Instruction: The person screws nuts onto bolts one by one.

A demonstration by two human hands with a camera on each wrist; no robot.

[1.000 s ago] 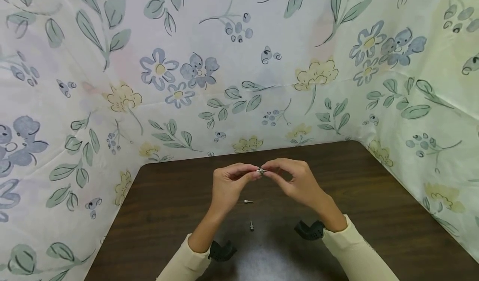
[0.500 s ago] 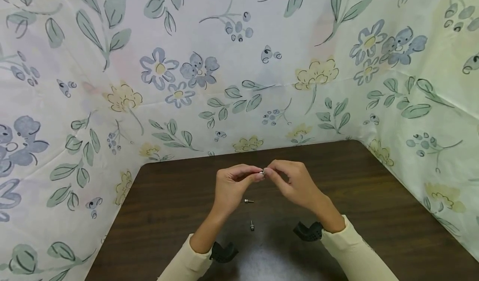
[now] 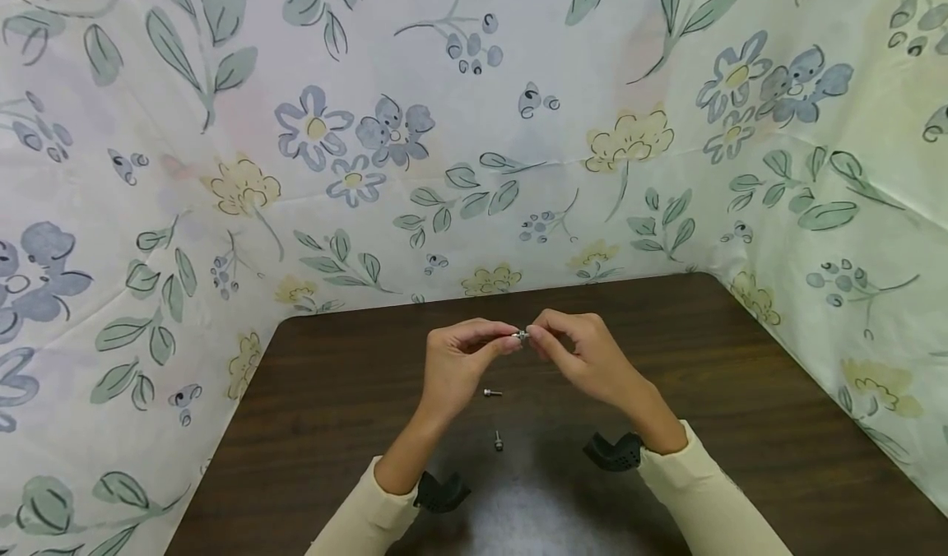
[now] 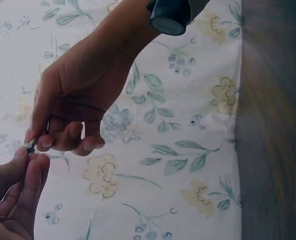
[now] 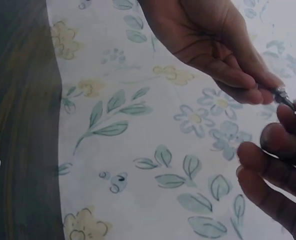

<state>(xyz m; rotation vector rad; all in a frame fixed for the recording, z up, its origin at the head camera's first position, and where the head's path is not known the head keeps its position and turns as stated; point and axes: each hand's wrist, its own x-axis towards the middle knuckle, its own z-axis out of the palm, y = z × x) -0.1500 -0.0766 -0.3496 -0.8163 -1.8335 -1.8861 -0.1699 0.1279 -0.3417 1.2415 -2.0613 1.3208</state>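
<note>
In the head view, a small metal bolt is held between both hands above the table. My left hand pinches its head end between thumb and fingertips. From the other side, my right hand pinches the shank end. The right wrist view shows the bolt with its head at the left hand and its shank pointing to the right hand. The bolt is largely covered by fingertips in the left wrist view.
Two more small bolts lie on the dark wooden table: one sideways bolt below the hands, and one bolt nearer the front. A floral cloth hangs around the back and sides. Each wrist bears a black mount.
Both hands stay close together around the bolt. The right fingertips closed in over it half a second ago and are now slightly apart, showing more of the bolt. The view has tilted slightly.
</note>
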